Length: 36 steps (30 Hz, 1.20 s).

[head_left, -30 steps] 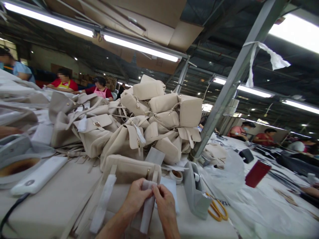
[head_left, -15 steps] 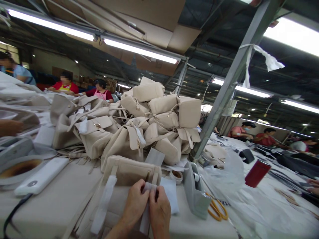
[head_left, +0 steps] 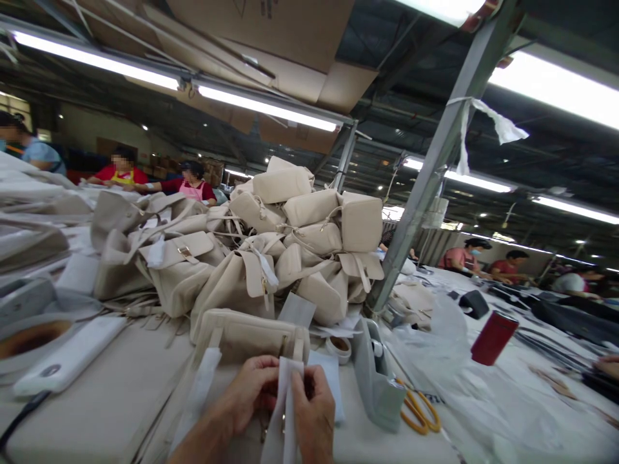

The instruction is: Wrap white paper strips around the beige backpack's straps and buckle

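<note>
A beige bag [head_left: 246, 321] lies in front of me at the table's near edge. A strip of thin white wrapping [head_left: 291, 386] runs along one of its straps, between my hands. My left hand [head_left: 251, 393] has its fingers curled at the strip's left side, partly hidden behind it. On the right side, my right hand [head_left: 313, 406] pinches the strip between thumb and fingers. Another white wrapping [head_left: 200, 386] covers the bag's left strap. Pale blue sheets [head_left: 326, 380] lie just right of my right hand.
Beige bags [head_left: 309, 238] are heaped beyond. At right stand a tape dispenser [head_left: 377, 380], yellow-handled scissors [head_left: 420, 409], a red object [head_left: 494, 337] and a metal post [head_left: 425, 174]. A white power strip [head_left: 72, 354] lies left. Several people sit farther off.
My left hand has moved slightly left and down, and the white strip now stands up taller between my hands. The view has shifted a little. A hand at the far left is gone from view.
</note>
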Motion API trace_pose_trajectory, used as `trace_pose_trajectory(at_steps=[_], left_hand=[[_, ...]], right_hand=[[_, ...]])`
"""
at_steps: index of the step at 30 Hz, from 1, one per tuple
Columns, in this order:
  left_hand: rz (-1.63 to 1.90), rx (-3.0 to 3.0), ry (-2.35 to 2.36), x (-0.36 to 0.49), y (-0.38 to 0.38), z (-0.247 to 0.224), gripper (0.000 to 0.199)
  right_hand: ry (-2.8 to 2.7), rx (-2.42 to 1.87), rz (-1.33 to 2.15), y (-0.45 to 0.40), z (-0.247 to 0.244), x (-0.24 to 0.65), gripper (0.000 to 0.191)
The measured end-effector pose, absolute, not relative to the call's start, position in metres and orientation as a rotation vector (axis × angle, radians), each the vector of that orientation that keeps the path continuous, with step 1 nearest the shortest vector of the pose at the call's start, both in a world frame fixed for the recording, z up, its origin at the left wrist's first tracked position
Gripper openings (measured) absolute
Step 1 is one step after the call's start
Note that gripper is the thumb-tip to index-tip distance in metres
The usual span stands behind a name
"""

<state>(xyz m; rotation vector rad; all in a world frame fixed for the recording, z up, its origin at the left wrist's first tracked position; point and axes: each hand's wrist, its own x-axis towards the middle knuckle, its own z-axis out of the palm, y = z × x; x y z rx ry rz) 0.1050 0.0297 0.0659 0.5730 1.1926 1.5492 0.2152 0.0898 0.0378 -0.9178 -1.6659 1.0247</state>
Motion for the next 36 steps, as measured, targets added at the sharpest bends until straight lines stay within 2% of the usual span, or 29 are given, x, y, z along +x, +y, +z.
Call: trace_pose_trajectory(at_steps=[3, 7, 17, 19, 23, 25, 31, 36], left_hand=[[1.558, 0.548, 1.14, 0.106, 0.03, 0.064, 0.036], [1.499, 0.616, 1.173, 0.108, 0.033, 0.061, 0.043], [1.387, 0.616, 1.348, 0.106, 0.036, 0.064, 0.045], [1.408, 0.601, 1.334, 0.107, 0.037, 0.064, 0.043], [1.468, 0.596, 1.283, 0.113, 0.038, 0.062, 0.041], [1.504, 0.595, 1.258, 0.117, 0.039, 0.061, 0.041], [1.663, 0.667, 1.284, 0.124, 0.039, 0.051, 0.043], [1.704, 0.748, 1.41, 0.123, 0.04, 0.043, 0.044]], right_hand=[[-1.662, -0.863, 1.049, 0.089, 0.04, 0.212, 0.023], [-1.689, -0.846, 1.033, 0.088, 0.037, 0.211, 0.021], [-1.829, -0.724, 0.875, 0.083, 0.038, 0.224, 0.016], [-1.867, -0.699, 0.941, 0.081, 0.037, 0.229, 0.023], [-1.857, -0.715, 1.058, 0.074, 0.022, 0.233, 0.05], [-1.788, -0.781, 1.058, 0.069, 0.01, 0.229, 0.055], [-1.761, -0.81, 1.034, 0.064, 0.009, 0.226, 0.052], [-1.847, -0.772, 1.154, 0.088, 0.047, 0.239, 0.031]])
